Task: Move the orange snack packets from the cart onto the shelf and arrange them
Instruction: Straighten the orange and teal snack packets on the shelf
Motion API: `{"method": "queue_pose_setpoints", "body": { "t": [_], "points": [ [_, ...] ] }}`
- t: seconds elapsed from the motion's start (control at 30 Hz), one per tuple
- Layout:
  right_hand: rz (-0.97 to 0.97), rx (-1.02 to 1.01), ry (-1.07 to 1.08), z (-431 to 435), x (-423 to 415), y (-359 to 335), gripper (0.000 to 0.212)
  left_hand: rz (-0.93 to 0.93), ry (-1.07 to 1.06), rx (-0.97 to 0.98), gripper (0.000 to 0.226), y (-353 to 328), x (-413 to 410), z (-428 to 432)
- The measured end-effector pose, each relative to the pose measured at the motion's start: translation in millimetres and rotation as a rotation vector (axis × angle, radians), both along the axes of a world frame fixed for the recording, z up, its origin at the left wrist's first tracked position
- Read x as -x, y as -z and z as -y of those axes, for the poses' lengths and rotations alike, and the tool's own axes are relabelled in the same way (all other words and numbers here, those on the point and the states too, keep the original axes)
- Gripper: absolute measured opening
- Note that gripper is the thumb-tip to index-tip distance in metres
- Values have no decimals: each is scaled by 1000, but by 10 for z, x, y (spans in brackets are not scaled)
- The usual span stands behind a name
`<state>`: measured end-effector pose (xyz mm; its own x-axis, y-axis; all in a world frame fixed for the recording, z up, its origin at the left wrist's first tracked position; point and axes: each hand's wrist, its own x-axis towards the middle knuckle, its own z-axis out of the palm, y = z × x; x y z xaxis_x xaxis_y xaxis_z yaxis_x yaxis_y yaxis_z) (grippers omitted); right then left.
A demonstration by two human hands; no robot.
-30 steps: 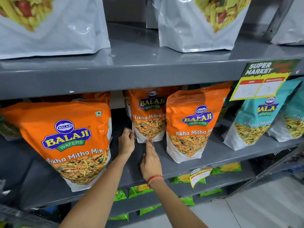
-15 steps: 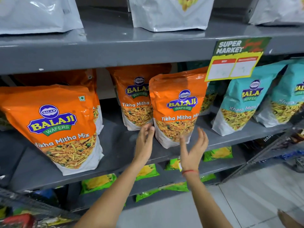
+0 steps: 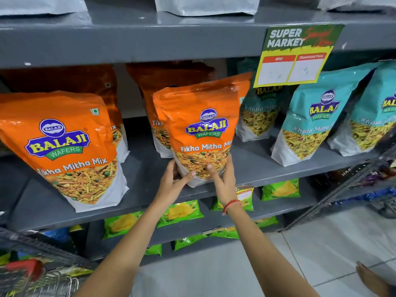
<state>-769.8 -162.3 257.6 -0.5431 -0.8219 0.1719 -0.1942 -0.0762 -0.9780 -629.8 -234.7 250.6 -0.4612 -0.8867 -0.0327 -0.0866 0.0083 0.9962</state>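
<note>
An orange Tikha Mitha Mix packet (image 3: 201, 125) stands upright near the front of the grey middle shelf (image 3: 252, 166). My left hand (image 3: 174, 181) grips its bottom left corner and my right hand (image 3: 222, 176) grips its bottom right corner. Directly behind it stands a second orange packet (image 3: 156, 125), mostly hidden. A large orange packet (image 3: 64, 144) leans at the left front of the shelf, with another orange packet (image 3: 116, 125) behind it. The cart (image 3: 36, 273) shows at the bottom left with a red handle; its contents are blurred.
Teal Khatta Mitha packets (image 3: 310, 121) fill the right of the same shelf. A supermarket price tag (image 3: 295, 56) hangs from the upper shelf edge. White bags stand on the top shelf (image 3: 150, 35). Green packets (image 3: 180, 213) lie on lower shelves. Tiled floor (image 3: 321, 249) lies at right.
Both hands were open and apart from the packets; they have moved up and closed on the bottom of the front middle orange packet. The camera has come closer.
</note>
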Motion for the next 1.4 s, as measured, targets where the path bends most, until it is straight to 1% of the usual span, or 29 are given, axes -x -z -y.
{"method": "queue_pose_setpoints", "body": {
  "t": [0.07, 0.17, 0.3, 0.37, 0.43, 0.47, 0.53, 0.57, 0.6, 0.63, 0.7, 0.8, 0.87, 0.93, 1.0, 1.03, 1.13, 1.23, 1.3, 1.33, 1.37, 1.4],
  "points": [
    [-11, -13, -33, 18, -120, 27, 76, 5, -13, 22, 54, 10, -152, 42],
    [-18, -30, -63, 26, -242, 48, 77, 6, -34, 45, 47, 20, -313, 91],
    [-15, -34, -70, 10, -295, 72, 86, 13, -67, 79, 46, 45, -379, 51],
    [-23, -46, -72, 11, -292, 78, 84, -6, -85, 81, 46, 20, -377, 20],
    [-38, -58, -86, 9, -277, 65, 81, -81, -126, 73, 47, -20, -342, -51],
    [-35, -63, -92, -6, -246, 57, 82, -130, -198, 72, 49, -29, -302, -118],
    [-11, -74, -84, -49, -165, 44, 82, -199, -468, 117, 47, -23, -228, -286],
    [-3, -75, -56, -88, -103, 25, 80, -213, -599, 162, 41, -30, -184, -383],
    [-3, -65, -9, -135, -21, 7, 75, -215, -681, 219, 34, -35, -125, -474],
    [-5, -40, 50, -189, 78, -5, 70, -211, -700, 269, 27, -45, -56, -561],
    [5, 19, 196, -312, 320, -49, 62, -208, -595, 320, 15, -54, 136, -721],
    [-18, 78, 486, -506, 797, -59, 61, -194, -287, 258, 5, -52, 531, -908],
    [-41, 21, 641, -636, 1170, -16, 66, -136, -125, 220, 9, -33, 820, -962],
    [-36, -79, 704, -730, 1546, 5, 69, -79, -29, 204, 12, -54, 1103, -917],
    [-16, -142, 674, -785, 1870, -39, 74, -19, 49, 191, 7, -117, 1382, -803],
    [-2, -151, 635, -802, 2011, -81, 76, 19, 81, 189, 12, -169, 1524, -740],
    [68, -140, 514, -781, 2322, -257, 81, 90, 120, 196, 36, -317, 1930, -559],
    [190, -144, 394, -687, 2495, -392, 82, 159, 204, 167, 55, -476, 2304, -430],
    [323, -95, 338, -640, 2514, -448, 76, 150, 308, 49, 64, -493, 2520, -387],
    [334, -70, 331, -636, 2493, -466, 68, 142, 342, 6, 66, -471, 2596, -388],
    [314, -67, 339, -647, 2443, -476, 59, 138, 340, -4, 69, -407, 2651, -389],
    [287, -62, 349, -660, 2405, -460, 54, 142, 317, 0, 73, -322, 2681, -397]
  ]
}}
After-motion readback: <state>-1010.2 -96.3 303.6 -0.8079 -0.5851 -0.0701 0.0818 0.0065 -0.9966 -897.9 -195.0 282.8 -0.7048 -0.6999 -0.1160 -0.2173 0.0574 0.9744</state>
